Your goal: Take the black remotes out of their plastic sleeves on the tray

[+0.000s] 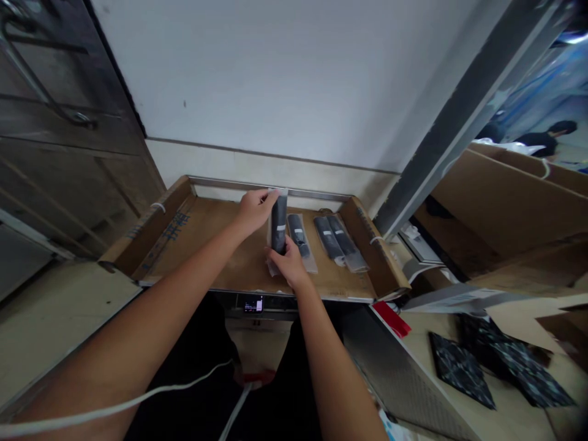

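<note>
Both my hands hold one black item in a clear plastic bag [278,225] over a flat cardboard tray [211,245]. My left hand [253,209] pinches the bag's top end. My right hand [285,262] grips its lower end. Beside it on the cardboard lie more bagged black items: one [299,236] just right of my hands, and a pair [337,239] further right.
The cardboard tray has raised side flaps [144,229] and sits against a white wall. To the right stand large cardboard boxes [505,202], a red object [391,318] and dark patterned sheets [487,364]. A white cable [138,398] crosses my left arm.
</note>
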Action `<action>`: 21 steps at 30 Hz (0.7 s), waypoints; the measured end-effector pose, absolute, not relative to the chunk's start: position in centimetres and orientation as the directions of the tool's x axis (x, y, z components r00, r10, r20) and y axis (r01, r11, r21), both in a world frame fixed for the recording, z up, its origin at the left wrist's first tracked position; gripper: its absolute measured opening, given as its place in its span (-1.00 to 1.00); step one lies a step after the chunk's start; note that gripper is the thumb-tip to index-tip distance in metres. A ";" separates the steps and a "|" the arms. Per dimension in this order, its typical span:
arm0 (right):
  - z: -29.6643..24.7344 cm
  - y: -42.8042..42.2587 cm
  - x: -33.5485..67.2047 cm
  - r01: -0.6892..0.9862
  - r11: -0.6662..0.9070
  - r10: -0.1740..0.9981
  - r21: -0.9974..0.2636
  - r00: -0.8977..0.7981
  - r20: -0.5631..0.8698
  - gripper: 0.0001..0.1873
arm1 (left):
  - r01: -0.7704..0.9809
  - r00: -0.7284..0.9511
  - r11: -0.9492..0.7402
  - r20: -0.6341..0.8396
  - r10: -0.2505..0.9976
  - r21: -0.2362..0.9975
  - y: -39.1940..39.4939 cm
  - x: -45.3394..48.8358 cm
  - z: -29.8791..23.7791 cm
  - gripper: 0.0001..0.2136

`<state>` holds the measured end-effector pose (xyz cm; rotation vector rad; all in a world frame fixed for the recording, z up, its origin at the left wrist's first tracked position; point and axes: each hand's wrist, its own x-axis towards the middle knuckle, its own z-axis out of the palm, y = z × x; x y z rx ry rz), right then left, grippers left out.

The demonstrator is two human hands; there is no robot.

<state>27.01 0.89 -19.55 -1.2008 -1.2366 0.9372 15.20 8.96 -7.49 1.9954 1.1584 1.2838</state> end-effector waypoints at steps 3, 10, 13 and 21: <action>-19.5 0.9 27.0 0.075 0.189 0.969 -0.979 0.144 0.198 -0.73 | 0.362 0.221 -0.548 0.502 0.836 0.754 9.1 15.1 -7.1 -0.63; -19.3 0.8 27.0 0.057 0.161 0.969 -0.985 0.180 0.169 -0.69 | 0.392 0.224 -0.589 0.548 0.806 0.706 9.2 14.5 -6.6 -0.73; -19.3 0.9 27.0 0.050 0.148 0.968 -0.988 0.198 0.155 -0.67 | 0.376 0.171 -0.592 0.574 0.801 0.713 9.2 14.2 -6.4 -0.77; -19.9 1.2 27.1 0.039 0.181 0.966 -0.983 0.180 0.186 -0.67 | 0.386 0.309 -0.571 0.482 0.820 0.724 9.4 13.8 -6.0 -0.69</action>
